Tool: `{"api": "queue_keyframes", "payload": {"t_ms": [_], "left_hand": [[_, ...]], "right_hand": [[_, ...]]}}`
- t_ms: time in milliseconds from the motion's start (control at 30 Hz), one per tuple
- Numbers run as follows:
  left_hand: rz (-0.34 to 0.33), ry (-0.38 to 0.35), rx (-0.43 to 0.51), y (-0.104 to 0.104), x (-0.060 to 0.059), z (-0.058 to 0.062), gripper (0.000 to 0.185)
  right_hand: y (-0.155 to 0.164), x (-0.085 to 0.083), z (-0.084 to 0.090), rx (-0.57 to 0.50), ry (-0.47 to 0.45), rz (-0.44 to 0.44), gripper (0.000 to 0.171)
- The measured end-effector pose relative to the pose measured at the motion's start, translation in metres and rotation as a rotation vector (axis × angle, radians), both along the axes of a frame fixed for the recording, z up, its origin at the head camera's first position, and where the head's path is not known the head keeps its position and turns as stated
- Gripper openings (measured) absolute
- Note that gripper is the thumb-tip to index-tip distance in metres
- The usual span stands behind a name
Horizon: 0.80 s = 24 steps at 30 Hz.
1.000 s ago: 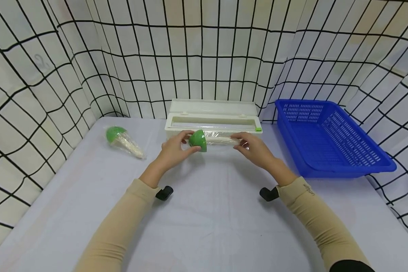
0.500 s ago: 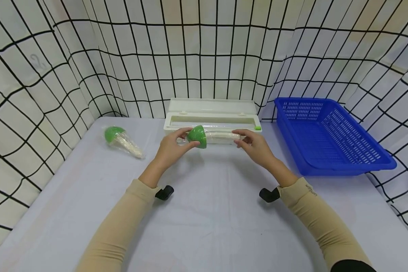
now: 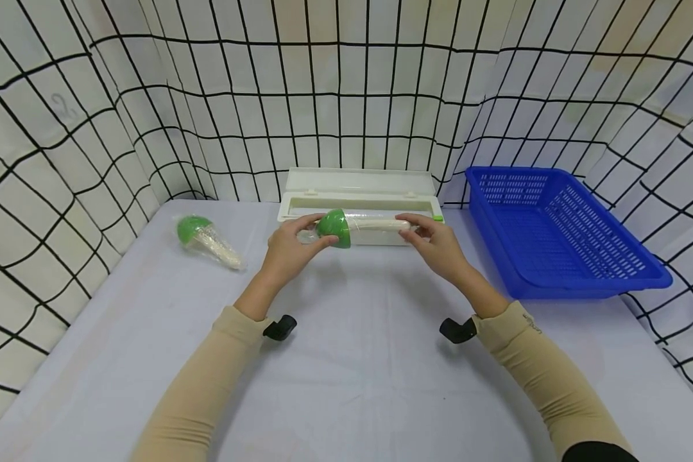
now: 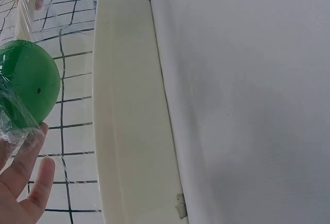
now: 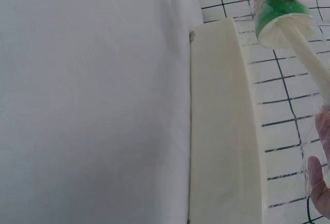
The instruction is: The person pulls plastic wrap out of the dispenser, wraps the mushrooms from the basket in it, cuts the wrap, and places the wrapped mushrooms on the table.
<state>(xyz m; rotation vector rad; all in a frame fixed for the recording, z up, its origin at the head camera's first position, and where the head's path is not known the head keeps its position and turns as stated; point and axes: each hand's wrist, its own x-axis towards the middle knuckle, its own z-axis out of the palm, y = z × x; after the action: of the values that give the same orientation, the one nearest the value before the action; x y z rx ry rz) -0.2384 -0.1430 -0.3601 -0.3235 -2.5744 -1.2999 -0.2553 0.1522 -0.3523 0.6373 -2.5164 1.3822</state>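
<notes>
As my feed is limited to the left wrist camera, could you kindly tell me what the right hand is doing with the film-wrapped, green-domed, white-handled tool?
Observer: The right hand pinches the far end of the white handle of the film-wrapped green-domed tool.
Operator: Is another such tool around?
Observer: Yes, a second film-wrapped green-domed tool lies on the white table, to the left of the left hand.
Operator: And where is the basket?
Observer: The blue perforated plastic basket stands on the table, right of the cream cling-film dispenser box.
</notes>
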Motion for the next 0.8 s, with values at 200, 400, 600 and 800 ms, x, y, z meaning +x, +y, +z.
{"api": "queue_keyframes", "payload": {"t_ms": [200, 400, 600, 800], "left_hand": [[-0.011, 0.014, 0.008, 0.0, 0.002, 0.008, 0.06], [-0.023, 0.024, 0.028, 0.0, 0.002, 0.015, 0.06], [-0.044, 0.04, 0.058, 0.001, 0.002, 0.019, 0.06], [-0.051, 0.057, 0.084, 0.002, 0.002, 0.023, 0.06]], "right_hand": [[0.001, 0.002, 0.006, -0.036, 0.035, 0.001, 0.031], [0.0, 0.003, 0.011, -0.057, 0.067, 0.003, 0.03], [0.0, 0.005, 0.016, -0.066, 0.109, 0.005, 0.03], [0.0, 0.006, 0.02, -0.077, 0.147, -0.002, 0.03]]}}
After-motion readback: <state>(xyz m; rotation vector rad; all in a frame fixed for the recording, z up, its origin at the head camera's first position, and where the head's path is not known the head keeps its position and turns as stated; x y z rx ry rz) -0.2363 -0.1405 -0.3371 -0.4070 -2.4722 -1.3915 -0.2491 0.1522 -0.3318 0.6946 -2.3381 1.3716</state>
